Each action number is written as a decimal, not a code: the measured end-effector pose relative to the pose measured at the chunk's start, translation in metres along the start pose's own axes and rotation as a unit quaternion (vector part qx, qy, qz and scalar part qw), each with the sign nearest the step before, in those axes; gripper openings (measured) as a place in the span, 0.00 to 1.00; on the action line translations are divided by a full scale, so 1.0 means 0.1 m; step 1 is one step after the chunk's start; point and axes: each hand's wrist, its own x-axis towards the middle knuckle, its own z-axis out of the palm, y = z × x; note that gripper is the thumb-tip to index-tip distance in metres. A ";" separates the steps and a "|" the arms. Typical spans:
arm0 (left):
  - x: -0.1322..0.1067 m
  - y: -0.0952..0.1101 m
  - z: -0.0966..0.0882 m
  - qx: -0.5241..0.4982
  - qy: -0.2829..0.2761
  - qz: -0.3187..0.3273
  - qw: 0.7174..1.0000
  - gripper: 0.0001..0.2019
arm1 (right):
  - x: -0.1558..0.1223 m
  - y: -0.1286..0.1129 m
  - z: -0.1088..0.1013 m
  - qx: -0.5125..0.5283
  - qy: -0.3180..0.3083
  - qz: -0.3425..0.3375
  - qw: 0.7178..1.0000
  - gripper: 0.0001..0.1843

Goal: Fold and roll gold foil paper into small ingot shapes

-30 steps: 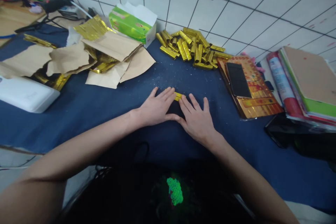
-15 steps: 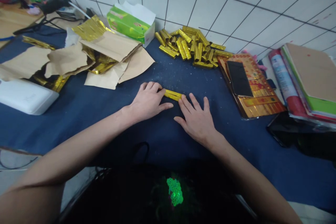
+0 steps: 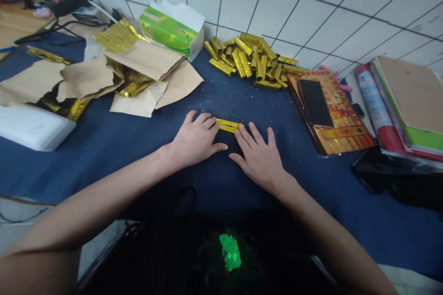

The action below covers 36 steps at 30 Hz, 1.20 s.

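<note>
A narrow folded strip of gold foil paper (image 3: 227,126) lies flat on the dark blue tabletop, with a lengthwise crease along its middle. At its left end is my left hand (image 3: 197,140), palm down, fingers stretched out and thumb held apart; the fingertips touch or cover that end. My right hand (image 3: 260,154) lies palm down with spread fingers, its index and middle fingertips at the strip's right end. Neither hand is wrapped around the strip. Behind them, against the tiled wall, sits a pile of gold foil rolls (image 3: 254,60).
Torn brown paper (image 3: 141,60) with gold foil sheets and a white plastic case (image 3: 34,126) lie at left. A green tissue box (image 3: 169,30) stands by the wall. To the right are a black phone (image 3: 315,103) on gold-red printed packets (image 3: 346,131) and a stack of books (image 3: 408,97).
My left hand's fingers have straightened and spread a little over the strip's left end. My right hand has hardly moved.
</note>
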 end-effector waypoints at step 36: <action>-0.03 0.21 0.19 0.026 -0.005 0.060 0.998 0.29 | 0.00 -0.03 -0.01 0.002 0.011 -0.018 1.000 0.24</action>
